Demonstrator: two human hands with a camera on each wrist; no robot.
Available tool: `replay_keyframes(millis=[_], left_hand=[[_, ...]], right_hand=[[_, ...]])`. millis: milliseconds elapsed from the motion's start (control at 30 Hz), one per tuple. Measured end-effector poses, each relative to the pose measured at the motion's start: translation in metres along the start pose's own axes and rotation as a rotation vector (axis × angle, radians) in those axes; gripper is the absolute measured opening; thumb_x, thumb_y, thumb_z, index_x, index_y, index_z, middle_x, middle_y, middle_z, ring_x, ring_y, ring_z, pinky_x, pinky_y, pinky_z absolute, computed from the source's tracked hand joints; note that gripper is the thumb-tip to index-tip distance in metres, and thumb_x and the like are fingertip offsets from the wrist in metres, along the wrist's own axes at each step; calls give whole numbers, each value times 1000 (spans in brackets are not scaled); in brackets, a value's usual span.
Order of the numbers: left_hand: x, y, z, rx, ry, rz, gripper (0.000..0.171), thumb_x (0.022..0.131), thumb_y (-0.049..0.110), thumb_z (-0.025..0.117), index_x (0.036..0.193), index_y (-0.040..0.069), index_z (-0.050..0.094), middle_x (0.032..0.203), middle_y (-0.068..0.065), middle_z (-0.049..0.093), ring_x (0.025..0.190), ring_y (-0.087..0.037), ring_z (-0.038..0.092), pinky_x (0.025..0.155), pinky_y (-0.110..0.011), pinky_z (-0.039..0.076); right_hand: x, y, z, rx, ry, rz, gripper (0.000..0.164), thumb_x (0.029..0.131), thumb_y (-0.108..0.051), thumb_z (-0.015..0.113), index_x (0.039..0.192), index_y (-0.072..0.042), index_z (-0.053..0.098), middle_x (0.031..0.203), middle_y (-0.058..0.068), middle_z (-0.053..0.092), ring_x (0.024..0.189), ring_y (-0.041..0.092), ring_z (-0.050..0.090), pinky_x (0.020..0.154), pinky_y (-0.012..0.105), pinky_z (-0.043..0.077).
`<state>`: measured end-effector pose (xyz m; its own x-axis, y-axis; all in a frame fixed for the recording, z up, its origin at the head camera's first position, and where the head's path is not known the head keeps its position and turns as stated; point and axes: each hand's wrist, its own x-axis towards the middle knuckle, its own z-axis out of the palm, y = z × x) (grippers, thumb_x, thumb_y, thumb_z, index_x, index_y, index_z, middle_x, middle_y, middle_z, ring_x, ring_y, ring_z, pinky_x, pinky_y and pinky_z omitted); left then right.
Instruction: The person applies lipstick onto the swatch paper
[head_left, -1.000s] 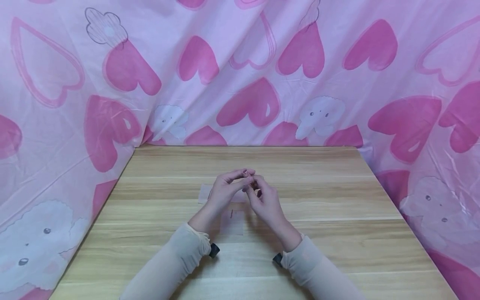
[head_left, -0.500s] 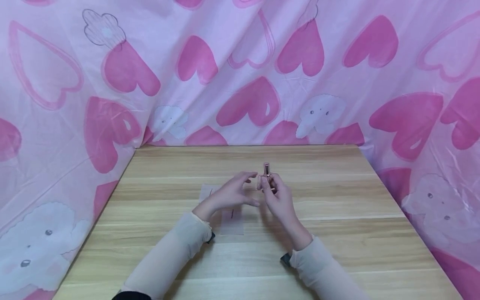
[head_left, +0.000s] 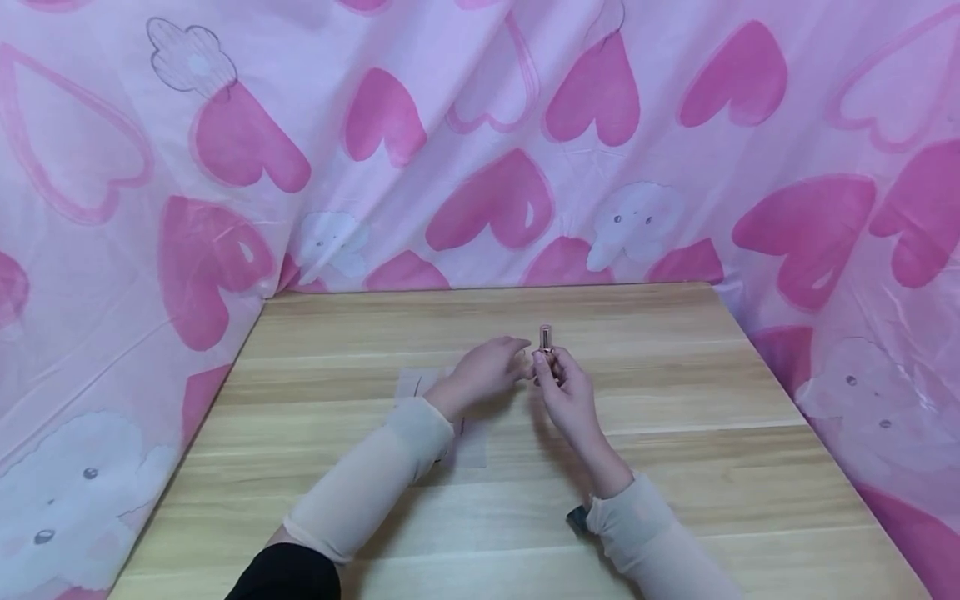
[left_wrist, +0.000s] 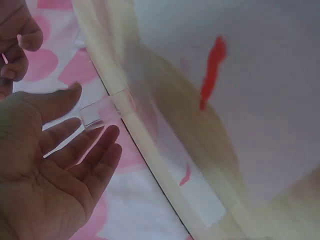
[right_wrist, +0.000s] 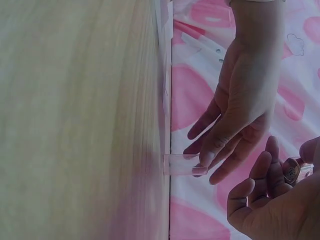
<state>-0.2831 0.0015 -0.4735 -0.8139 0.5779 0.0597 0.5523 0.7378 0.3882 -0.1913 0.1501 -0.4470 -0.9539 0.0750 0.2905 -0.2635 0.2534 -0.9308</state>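
Note:
My right hand grips a rose-gold lipstick tube upright between thumb and fingers, above the table. In the right wrist view the dark faceted end of the lipstick shows beside the thumb. My left hand is just left of it, pinching a clear cap at one end between thumb and fingertips; the cap's other end points away from the palm. Below the left forearm lie two thin whitish sheets, an upper sheet and a lower sheet. Each bears a red streak, the larger streak being bright in the left wrist view.
The wooden table reaches back to a pink curtain printed with hearts, which also hangs along both sides. A black wrist device sits at my right cuff.
My hands were together round the lipstick and have drawn apart. The right hand has moved right with the lipstick upright; the left has followed to the right, its palm turning down.

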Motion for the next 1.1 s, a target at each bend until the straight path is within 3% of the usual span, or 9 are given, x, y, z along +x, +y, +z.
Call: replay_keyframes(millis=[133, 300, 533, 667, 900, 1100], left_hand=[[0, 0, 2, -21, 13, 3, 38, 98, 16, 63, 136, 13, 62, 130, -6, 66, 122, -23, 60, 106, -39, 46], [-7, -3, -2, -62, 25, -14, 31, 98, 18, 63, 129, 15, 67, 121, -3, 70, 114, -22, 64, 101, -39, 49], [-19, -8, -21, -180, 78, -39, 35, 98, 27, 64, 131, 15, 65, 115, 1, 71, 107, -18, 65, 94, -38, 52], [-24, -9, -36, -278, 161, -15, 36, 98, 28, 65, 131, 14, 66, 113, 2, 72, 101, -14, 67, 89, -35, 53], [-34, -11, -56, -509, 246, 2, 33, 99, 26, 65, 129, 13, 68, 115, 2, 72, 103, -13, 66, 89, -34, 54], [-45, -16, -71, -599, 303, -40, 35, 100, 32, 63, 130, 15, 67, 112, 0, 73, 102, -18, 66, 88, -38, 55]], right_hand=[[-2, -5, -1, 2, -10, 2, 24, 104, -15, 56, 101, 9, 61, 87, 20, 69, 76, 19, 63, 62, 23, 49], [-2, -6, 1, -5, -23, 29, 23, 104, -15, 57, 101, 7, 62, 89, 20, 69, 78, 26, 63, 63, 22, 49], [-2, -10, 4, -39, -50, 29, 20, 103, -17, 58, 105, 1, 68, 88, 12, 70, 75, 15, 62, 65, 23, 51], [-2, -9, 3, -45, -78, 3, 21, 103, -15, 59, 111, 2, 67, 91, 21, 70, 74, 12, 60, 64, 22, 50], [-1, -6, 1, -17, -150, -71, 17, 103, -8, 57, 114, 4, 63, 90, 24, 71, 73, 23, 62, 65, 23, 52], [-3, -8, 1, -15, -198, -78, 18, 103, -7, 56, 116, 2, 64, 89, 19, 72, 76, 31, 64, 65, 24, 52]])
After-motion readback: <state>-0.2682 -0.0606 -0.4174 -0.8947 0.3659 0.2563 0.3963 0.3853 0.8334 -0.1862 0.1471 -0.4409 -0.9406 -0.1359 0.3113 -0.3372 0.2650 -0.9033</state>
